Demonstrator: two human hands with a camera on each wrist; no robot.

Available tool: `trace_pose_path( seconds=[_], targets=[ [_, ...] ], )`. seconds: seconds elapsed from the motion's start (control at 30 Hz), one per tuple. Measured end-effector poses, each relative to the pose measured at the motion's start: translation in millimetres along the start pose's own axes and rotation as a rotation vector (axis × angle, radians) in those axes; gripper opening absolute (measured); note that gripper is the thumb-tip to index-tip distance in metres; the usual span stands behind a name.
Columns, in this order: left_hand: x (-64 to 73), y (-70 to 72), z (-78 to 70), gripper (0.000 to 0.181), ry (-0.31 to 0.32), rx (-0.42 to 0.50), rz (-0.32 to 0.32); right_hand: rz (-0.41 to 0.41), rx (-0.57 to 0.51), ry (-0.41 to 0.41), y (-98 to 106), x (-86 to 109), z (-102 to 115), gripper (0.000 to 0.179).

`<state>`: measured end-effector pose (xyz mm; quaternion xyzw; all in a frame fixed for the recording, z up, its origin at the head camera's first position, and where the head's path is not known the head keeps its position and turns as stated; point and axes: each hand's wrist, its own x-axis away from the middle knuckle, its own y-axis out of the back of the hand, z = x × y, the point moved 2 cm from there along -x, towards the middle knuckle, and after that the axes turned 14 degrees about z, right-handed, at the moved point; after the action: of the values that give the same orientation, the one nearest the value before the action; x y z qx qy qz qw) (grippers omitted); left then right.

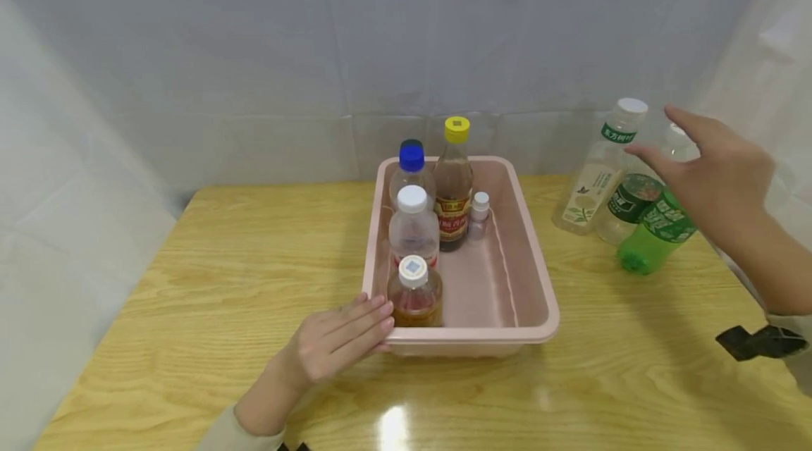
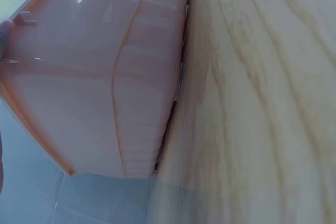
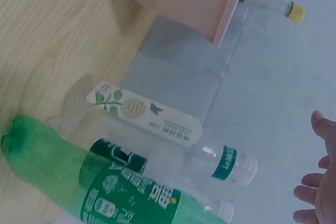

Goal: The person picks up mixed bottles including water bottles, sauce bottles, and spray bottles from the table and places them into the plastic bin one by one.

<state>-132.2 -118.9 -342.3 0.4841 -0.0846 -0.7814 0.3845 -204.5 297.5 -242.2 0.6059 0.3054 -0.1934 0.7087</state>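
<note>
Head view only: left hand (image 1: pixel 333 345), fingers flat, presses the pink tray (image 1: pixel 539 296) near corner. Right hand (image 1: pixel 717 176) released above green bottle (image 3: pixel 63 174) by the bench's right edge; labels unreadable.

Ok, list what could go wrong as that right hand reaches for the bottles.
The right hand is open among three bottles standing close together; brushing the green bottle could topple the tall clear bottle. The left hand only rests against the pink bin, so it might slide.
</note>
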Motion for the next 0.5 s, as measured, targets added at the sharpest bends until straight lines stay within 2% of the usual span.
trace_pose_path(
  seconds=[0.3,0.5],
  targets=[
    [-1.2,-0.2,0.5,0.017,0.003,-0.006,-0.008,0.065,0.07,-0.1,3,5.7,-26,0.102],
    [-1.3,-0.3,0.8,0.017,0.002,-0.007,-0.013,0.132,0.002,-0.197,3,10.5,-41,0.068]
  ],
)
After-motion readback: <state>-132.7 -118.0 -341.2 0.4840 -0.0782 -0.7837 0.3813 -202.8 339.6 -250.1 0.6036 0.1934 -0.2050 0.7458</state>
